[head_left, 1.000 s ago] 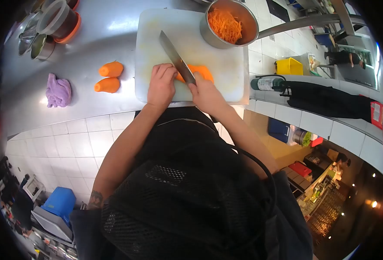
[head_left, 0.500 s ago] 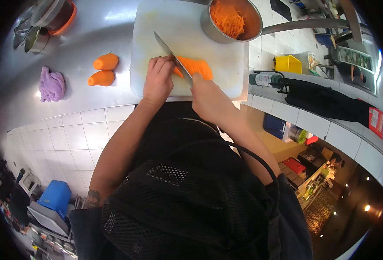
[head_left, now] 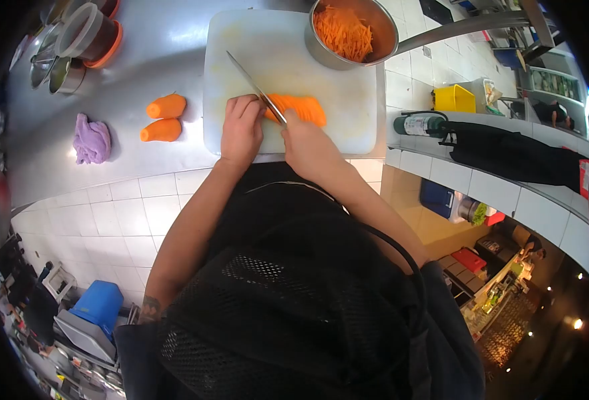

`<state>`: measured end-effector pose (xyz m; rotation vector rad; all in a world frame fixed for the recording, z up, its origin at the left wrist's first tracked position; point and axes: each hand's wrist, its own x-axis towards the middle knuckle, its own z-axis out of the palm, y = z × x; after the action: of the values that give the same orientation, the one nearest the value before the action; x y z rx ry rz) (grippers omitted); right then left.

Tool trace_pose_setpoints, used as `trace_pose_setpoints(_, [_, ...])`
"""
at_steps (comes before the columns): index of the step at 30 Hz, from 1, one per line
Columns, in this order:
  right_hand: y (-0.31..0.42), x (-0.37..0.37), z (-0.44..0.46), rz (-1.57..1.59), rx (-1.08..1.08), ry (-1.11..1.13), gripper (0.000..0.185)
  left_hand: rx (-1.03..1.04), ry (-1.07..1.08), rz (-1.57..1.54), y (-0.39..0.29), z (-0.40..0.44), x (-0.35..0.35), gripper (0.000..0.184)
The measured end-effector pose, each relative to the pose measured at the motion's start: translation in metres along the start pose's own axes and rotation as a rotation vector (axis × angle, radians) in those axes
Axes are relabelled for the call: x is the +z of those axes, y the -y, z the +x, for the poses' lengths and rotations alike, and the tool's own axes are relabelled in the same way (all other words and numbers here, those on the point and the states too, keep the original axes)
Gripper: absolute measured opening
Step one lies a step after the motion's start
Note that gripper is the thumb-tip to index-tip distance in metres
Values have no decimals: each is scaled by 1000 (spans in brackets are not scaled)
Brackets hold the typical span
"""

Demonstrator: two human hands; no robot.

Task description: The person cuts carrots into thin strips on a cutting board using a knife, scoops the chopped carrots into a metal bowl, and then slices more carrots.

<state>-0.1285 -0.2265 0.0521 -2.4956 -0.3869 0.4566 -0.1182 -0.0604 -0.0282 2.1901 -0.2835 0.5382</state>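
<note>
My right hand (head_left: 308, 141) grips the handle of a knife (head_left: 249, 79), whose long blade points up and left across the white cutting board (head_left: 234, 40). Close against the blade's left side, my left hand (head_left: 242, 128) has its fingers curled on the carrot piece at the cut. Carrot slices (head_left: 301, 109) lie overlapped to the right of the blade. At the board's top right stands a metal pot (head_left: 388, 40) holding carrot shreds (head_left: 342, 33). Two peeled carrot pieces (head_left: 166, 106) rest on the steel counter left of the board.
A purple cloth (head_left: 92, 139) lies at the counter's left. Behind it are a plastic tub (head_left: 84, 33) and a small metal pot (head_left: 66, 75). Off the counter's right side are a green cylinder (head_left: 418, 125) and a yellow container (head_left: 454, 99). People are visible farther away.
The knife and my right hand have shifted a little left towards my left hand. More overlapped slices show to the right of the blade. The whole view has also shifted slightly.
</note>
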Motion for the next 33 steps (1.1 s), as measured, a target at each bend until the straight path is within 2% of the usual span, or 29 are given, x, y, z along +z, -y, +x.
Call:
trace_pose_setpoints(5, [31,-44,-25,-52,59,123,15,-7,-7,25,0,-2,1,19])
trace_pose_setpoints(7, [35,-51,-31,-58,55,184,28,12,-30,14,-1,-4,1,22])
trace_pose_setpoints(8, [38,-55,-31,-64,53,196,28,-1,-35,14,0,-4,2,22])
trace_pose_setpoints(10, [43,-60,-31,-48,137,249,14,2,-24,4,0,-5,3,25])
trace_pose_setpoints(11, [41,-56,-29,-50,142,258,14,-7,-23,0,0,-4,3,25])
trace_pose_setpoints(16, [1,14,8,-35,68,28,18,12,5,0,0,-4,0,27])
trace_pose_setpoints(20, [-6,22,13,-30,118,22,22,6,4,-36,5,-5,2,25])
trace_pose_setpoints(26, [-9,14,13,23,35,-16,20,-26,19,-37,6,0,-3,15])
trace_pose_setpoints(33, [43,-49,-18,-24,80,159,12,3,7,6,4,1,-4,18])
